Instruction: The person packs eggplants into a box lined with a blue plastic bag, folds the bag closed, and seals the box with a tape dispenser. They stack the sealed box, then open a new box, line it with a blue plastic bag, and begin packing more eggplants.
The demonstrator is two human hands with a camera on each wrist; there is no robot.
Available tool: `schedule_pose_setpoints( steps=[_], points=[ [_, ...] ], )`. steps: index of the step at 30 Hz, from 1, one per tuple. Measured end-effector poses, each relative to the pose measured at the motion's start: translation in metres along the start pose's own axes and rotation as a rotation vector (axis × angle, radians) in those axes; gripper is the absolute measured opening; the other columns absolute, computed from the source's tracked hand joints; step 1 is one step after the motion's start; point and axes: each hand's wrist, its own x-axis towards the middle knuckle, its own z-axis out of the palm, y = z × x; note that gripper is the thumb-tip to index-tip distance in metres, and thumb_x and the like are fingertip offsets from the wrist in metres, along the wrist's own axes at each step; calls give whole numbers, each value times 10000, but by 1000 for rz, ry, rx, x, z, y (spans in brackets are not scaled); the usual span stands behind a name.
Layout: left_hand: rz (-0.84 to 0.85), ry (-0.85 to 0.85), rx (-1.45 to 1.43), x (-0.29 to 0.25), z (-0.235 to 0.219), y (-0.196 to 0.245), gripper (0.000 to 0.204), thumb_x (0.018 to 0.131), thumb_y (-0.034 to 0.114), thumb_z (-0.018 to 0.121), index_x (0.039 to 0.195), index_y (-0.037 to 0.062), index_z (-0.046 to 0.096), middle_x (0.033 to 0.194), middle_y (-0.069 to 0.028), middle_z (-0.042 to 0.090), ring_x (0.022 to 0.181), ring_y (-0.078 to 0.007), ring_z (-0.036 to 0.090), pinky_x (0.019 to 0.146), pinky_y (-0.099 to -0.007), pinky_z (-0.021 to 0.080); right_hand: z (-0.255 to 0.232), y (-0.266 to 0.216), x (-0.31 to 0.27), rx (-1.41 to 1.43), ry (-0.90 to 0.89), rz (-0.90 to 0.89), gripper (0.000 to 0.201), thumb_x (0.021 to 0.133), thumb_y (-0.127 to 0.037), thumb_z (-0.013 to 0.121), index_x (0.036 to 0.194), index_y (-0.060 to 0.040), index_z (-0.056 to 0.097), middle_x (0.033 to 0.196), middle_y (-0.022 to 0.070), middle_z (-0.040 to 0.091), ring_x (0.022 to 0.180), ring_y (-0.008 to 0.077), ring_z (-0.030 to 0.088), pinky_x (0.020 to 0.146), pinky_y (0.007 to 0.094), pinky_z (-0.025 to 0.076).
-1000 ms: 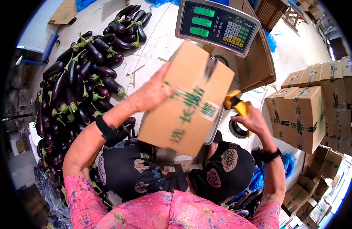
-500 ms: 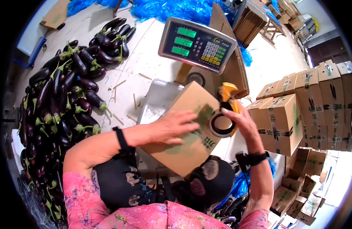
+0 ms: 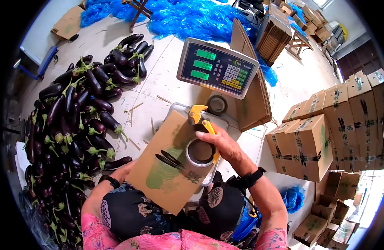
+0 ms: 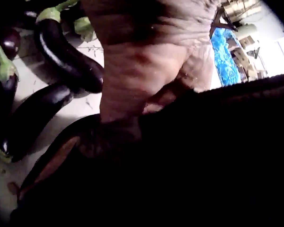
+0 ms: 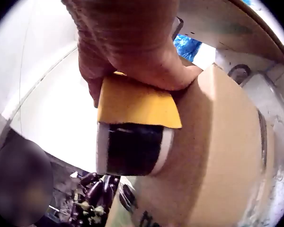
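Both hands on box (image 3: 167, 166); right hand (image 3: 220, 143) with tape dispenser (image 3: 201, 141) near its edge

— What covers the floor (image 3: 158, 83)?
— Pale tiles, brightly lit; a heap of eggplants (image 3: 71, 125) lies left; blue plastic sheeting (image 3: 192, 16) beyond.
— And right?
— Stacked cartons (image 3: 337, 125); flattened cardboard (image 3: 279, 29) behind.

Brown cardboard box (image 3: 167, 166), green print; yellow-orange tape dispenser (image 3: 202, 125); dark purple eggplants (image 3: 71, 121), green stems; blue plastic sheeting (image 3: 192, 16).
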Motion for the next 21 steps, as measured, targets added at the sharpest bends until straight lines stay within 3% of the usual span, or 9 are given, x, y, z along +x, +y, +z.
schedule_pose_setpoints(
  steps=[4, 7, 9, 11, 13, 15, 17, 18, 21],
  points=[
    [28, 64, -150, 15, 5, 33, 461, 1046, 380, 518, 1352, 38, 573, 1222, -87, 673, 1056, -165, 652, 854, -348, 559, -12, -14, 0, 255, -3, 2, 413, 937, -277, 696, 1246, -35, 567, 1042, 5, 633, 943, 82, 606, 837, 249, 513],
    [132, 96, 137, 26, -24, 94, 370, 989, 341, 618, 1192, 35, 661, 1030, -45, 703, 864, -124, 664, 758, -280, 547, -37, -14, -17, 398, 108, -82, 409, 950, -314, 678, 1242, -45, 578, 1037, 28, 683, 872, 113, 668, 824, 278, 552],
    [280, 201, 513, 15, 12, 155, 391, 988, 330, 601, 1204, 5, 635, 1050, -79, 685, 951, -140, 637, 856, -295, 517, -58, -23, -44, 487, 194, -204, 499, 983, -352, 588, 1324, 9, 533, 1163, 168, 682, 1007, 227, 697, 947, 356, 557],
    [478, 165, 577, 19, 41, 190, 426, 984, 354, 600, 1228, 5, 625, 1084, -88, 672, 993, -146, 619, 872, -281, 502, -68, -29, -69, 592, 160, -219, 590, 993, -385, 544, 1401, 35, 464, 1296, 263, 609, 1119, 300, 668, 1007, 403, 539],
    [527, 195, 360, 18, 73, 210, 447, 1003, 371, 562, 1252, 4, 614, 1144, -100, 646, 1010, -138, 598, 900, -288, 487, -75, -20, -102, 576, 129, -241, 672, 978, -419, 548, 1452, 35, 405, 1397, 310, 517, 1206, 355, 615, 1054, 448, 503],
    [609, 204, 488, 19, 88, 204, 500, 1028, 401, 502, 1334, 12, 571, 1288, -148, 601, 1161, -189, 571, 991, -322, 457, -69, -13, -123, 448, 208, -155, 729, 942, -366, 602, 1497, 27, 338, 1442, 306, 472, 1291, 400, 541, 1122, 508, 425],
    [635, 242, 714, 22, 89, 186, 536, 1038, 416, 468, 1390, 17, 531, 1375, -164, 561, 1259, -217, 536, 1045, -341, 432, -75, 6, -136, 449, 146, -76, 721, 940, -315, 621, 1503, 27, 329, 1440, 305, 475, 1286, 392, 549, 1118, 510, 428],
    [519, 179, 419, 20, 82, 178, 606, 1063, 469, 397, 1487, 38, 425, 1498, -159, 460, 1382, -240, 438, 1130, -361, 371, -71, 9, -138, 509, 147, 14, 730, 931, -300, 639, 1494, 47, 331, 1436, 299, 480, 1267, 379, 568, 1089, 502, 460],
    [375, -24, 24, 5, 73, 140, 660, 1076, 519, 313, 1542, 51, 325, 1537, -135, 410, 1399, -233, 417, 1161, -373, 347, -61, -2, -138, 282, 61, 182, 687, 878, -312, 719, 1380, 72, 450, 1240, 198, 627, 1102, 273, 669, 996, 410, 542]
  ],
)
